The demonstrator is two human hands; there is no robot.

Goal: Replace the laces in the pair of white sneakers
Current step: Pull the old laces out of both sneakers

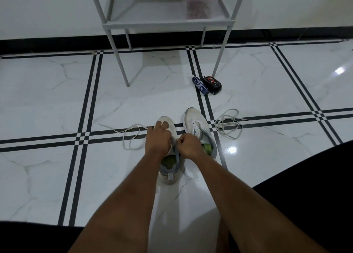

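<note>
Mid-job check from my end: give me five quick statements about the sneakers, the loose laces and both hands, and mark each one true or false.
1. Both hands are at the same sneaker. True: the left hand and right hand are both on the left sneaker.
2. The right sneaker is fully laced. False: its eyelets show no lace.
3. A loose white lace lies on the floor to the right of the sneakers. True.
4. No lace lies left of the sneakers. False: another loose lace lies there.
5. The red-lidded container stands on the floor. False: it sits on the grey rack's shelf.
</note>
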